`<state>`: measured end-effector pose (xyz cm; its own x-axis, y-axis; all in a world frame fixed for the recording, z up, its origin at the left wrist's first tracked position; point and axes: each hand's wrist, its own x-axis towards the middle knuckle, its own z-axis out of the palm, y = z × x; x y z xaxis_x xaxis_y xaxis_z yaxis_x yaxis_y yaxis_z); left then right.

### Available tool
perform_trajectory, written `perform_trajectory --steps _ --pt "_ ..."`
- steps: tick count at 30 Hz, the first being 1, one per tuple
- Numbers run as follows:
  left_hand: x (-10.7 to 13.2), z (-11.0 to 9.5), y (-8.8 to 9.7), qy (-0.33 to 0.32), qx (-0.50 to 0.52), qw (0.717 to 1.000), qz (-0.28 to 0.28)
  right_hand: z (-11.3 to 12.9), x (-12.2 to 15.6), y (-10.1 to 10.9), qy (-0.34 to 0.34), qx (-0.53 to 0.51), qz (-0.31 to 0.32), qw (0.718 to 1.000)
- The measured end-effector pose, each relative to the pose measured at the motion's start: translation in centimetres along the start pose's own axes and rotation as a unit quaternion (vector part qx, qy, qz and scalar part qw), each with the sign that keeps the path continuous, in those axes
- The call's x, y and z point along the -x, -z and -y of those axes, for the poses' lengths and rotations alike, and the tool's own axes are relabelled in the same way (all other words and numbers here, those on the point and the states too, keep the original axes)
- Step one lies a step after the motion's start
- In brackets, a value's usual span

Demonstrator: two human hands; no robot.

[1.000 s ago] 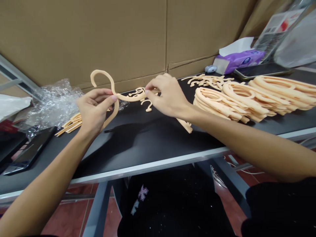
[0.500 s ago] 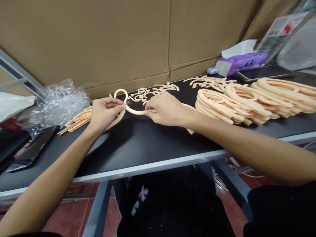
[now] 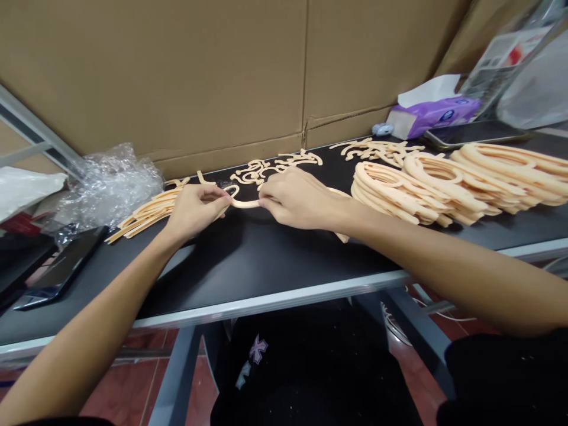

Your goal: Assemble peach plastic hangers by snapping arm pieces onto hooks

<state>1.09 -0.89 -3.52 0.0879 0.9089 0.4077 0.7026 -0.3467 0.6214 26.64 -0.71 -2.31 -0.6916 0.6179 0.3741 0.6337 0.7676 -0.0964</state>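
Both my hands hold one peach plastic hanger [image 3: 245, 203] low over the black table [image 3: 248, 260]. My left hand [image 3: 195, 208] pinches it near the hook end, fingers closed. My right hand [image 3: 296, 199] grips the hanger's other side, its fingers curled over it. Most of the hanger is hidden under my hands. A flat pile of like hangers [image 3: 148, 212] lies just left of my left hand.
Stacks of peach hangers [image 3: 448, 183] fill the table's right side. Small peach offcuts [image 3: 275, 163] lie by the cardboard wall [image 3: 222, 71]. Crumpled clear plastic [image 3: 104, 186] and a dark phone [image 3: 57, 269] sit at left; a purple tissue pack [image 3: 432, 109] at back right.
The hanger, held up with its hook raised a second ago, has come down flat near the table. My left hand moved right and lower, toward the pile of hangers.
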Motion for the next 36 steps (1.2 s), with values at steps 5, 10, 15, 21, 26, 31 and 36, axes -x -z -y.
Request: perform_trajectory --steps 5,10,15,21,26,31,36 --pt "0.1 -0.6 0.2 -0.013 -0.015 1.0 0.015 -0.2 -0.1 0.5 -0.01 0.009 -0.034 0.999" --pt "0.3 -1.3 0.4 -0.033 0.009 0.999 0.033 -1.3 -0.2 0.8 -0.018 -0.026 -0.128 0.991" --pt "0.9 -3.4 1.3 -0.011 0.106 0.99 0.088 -2.5 -0.3 2.1 -0.017 -0.071 -0.2 0.977" --pt "1.3 -5.4 2.6 0.04 0.28 0.947 0.152 -2.7 0.2 4.4 -0.011 -0.096 -0.267 0.959" --pt "1.5 -5.2 2.5 0.028 0.327 0.927 0.183 -2.9 0.5 5.1 -0.003 -0.094 -0.291 0.952" --pt "1.4 -4.4 1.8 0.012 0.285 0.945 0.162 -3.3 0.6 5.1 0.045 -0.059 -0.311 0.947" --pt "1.7 -4.6 0.9 -0.003 0.218 0.964 0.15 -3.3 1.2 5.5 0.104 -0.028 -0.306 0.946"
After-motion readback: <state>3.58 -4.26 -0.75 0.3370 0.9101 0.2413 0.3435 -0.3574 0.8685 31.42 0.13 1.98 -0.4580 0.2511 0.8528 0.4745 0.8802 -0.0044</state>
